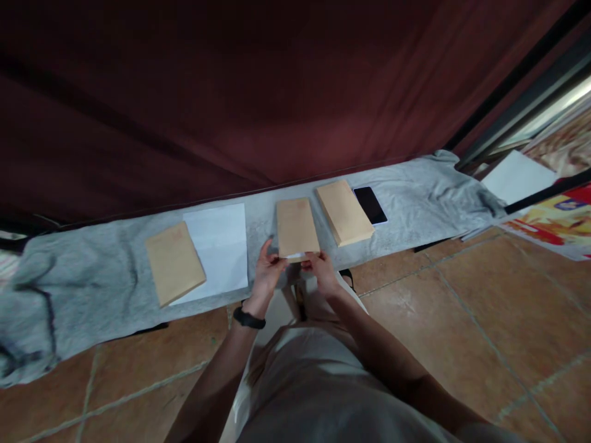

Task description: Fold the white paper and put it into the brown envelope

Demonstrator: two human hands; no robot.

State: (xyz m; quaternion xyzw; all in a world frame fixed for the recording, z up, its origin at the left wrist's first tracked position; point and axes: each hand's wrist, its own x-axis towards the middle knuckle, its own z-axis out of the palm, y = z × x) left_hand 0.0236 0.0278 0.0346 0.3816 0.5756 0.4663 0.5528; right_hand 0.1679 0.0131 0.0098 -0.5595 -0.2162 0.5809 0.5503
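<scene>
A brown paper envelope lies in front of me, its near end between my two hands. A strip of white paper shows at that end. My left hand grips the near left corner with the thumb side, its index finger raised off to the left. At the near right corner, my right hand has its fingers closed on the envelope's edge; some fingertips are hidden beneath it. To the right is a thick stack of brown envelopes. Leftward, another brown envelope overlaps white paper sheets.
A grey cloth covers the long narrow surface. Beside the stack lies a dark-screened phone. A dark red curtain hangs behind. Tiled floor shows below, and a colourful printed sheet is at the far right.
</scene>
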